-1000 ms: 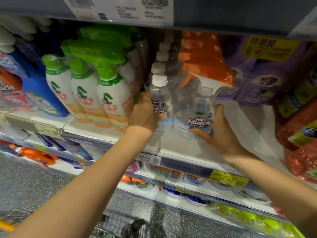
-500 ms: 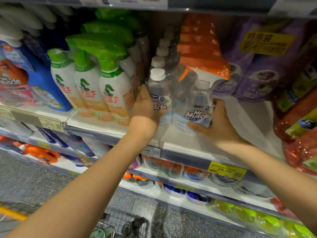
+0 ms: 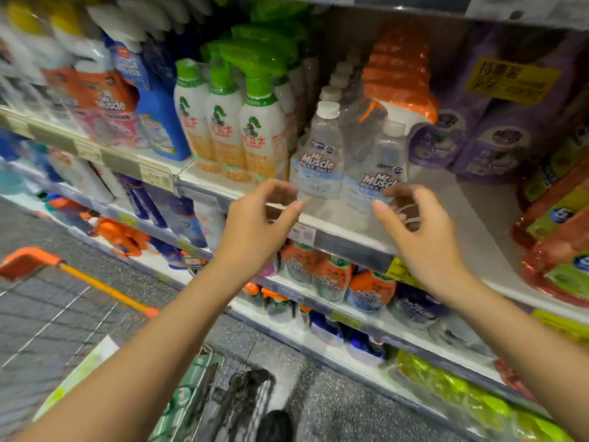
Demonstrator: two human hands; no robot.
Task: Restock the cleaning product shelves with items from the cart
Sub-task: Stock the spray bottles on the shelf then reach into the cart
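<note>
Two hands (image 3: 259,218) (image 3: 417,232), loosely curled, near bottles (image 3: 318,161)

Bare left hand (image 3: 255,226) and right hand (image 3: 428,240), bare forearms (image 3: 178,317), short-nailed fingers (image 3: 382,209).

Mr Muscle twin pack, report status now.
Left hand and right hand empty, fingers loosely curled. Twin pack upright on shelf, beside green-capped bottles. Nothing between hands and pack.
</note>
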